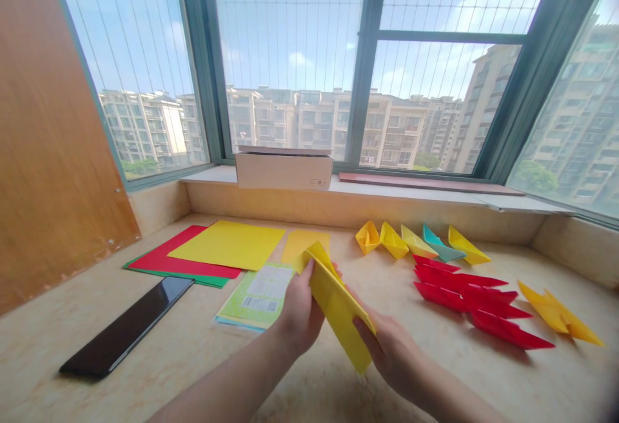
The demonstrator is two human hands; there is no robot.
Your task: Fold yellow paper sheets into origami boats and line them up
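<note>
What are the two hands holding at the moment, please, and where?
Yellow folded paper: left hand at its upper end, right hand at its lower right edge.

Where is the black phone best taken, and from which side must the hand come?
Probably best across the middle, thumb on one long edge and fingers on the other. Come from above with the left hand, which is nearer. The phone lies flat, its glossy face up, its long edges straight and exposed; its far end is close to the green sheet.
</note>
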